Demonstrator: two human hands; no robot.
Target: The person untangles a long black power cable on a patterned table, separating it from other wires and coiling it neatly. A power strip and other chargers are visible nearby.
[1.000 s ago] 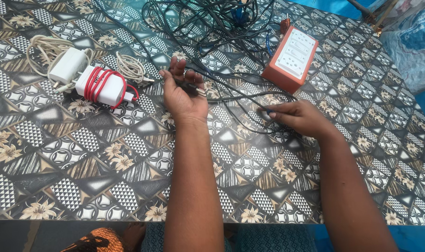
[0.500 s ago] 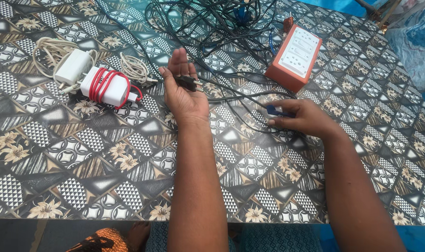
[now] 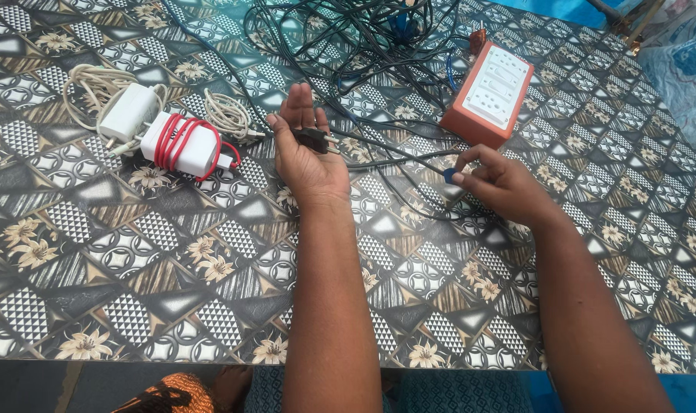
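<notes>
Cradling a black plug (image 3: 312,139) in my open, upturned left hand (image 3: 308,157), I pinch what looks like a small blue connector (image 3: 448,176) between right hand (image 3: 501,187) fingertips, keeping the cable (image 3: 394,160) taut.

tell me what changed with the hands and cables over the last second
The left hand opened flat, palm up, so the black plug it had been gripping now lies loose on the palm. The right hand lifted off the table and now pinches a small blue connector in its fingertips. The orange socket box, the two white chargers and the cable tangle stayed put.
</notes>
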